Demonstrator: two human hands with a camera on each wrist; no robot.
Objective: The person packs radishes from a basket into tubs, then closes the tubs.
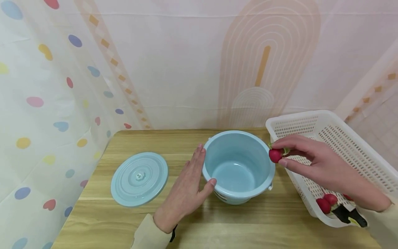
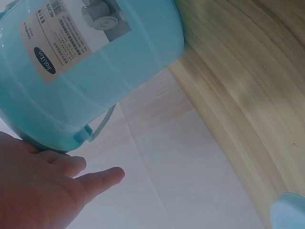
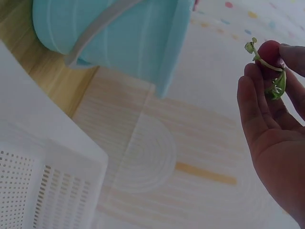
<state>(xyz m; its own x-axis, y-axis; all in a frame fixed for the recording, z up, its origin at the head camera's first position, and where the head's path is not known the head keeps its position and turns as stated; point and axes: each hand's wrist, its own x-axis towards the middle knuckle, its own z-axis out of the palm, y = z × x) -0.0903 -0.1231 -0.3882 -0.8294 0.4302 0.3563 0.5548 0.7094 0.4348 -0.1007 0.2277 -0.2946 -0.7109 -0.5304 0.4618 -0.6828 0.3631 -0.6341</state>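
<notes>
Your right hand pinches a red radish, probably light, firm, kinda slick, so grip the round root, not the leaves.

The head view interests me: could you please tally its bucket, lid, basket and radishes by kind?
Bucket: 1
Lid: 1
Basket: 1
Radishes: 4 visible (1 in the right hand, 3 in the basket, one of those mostly hidden)
Total: 7 in view
</notes>
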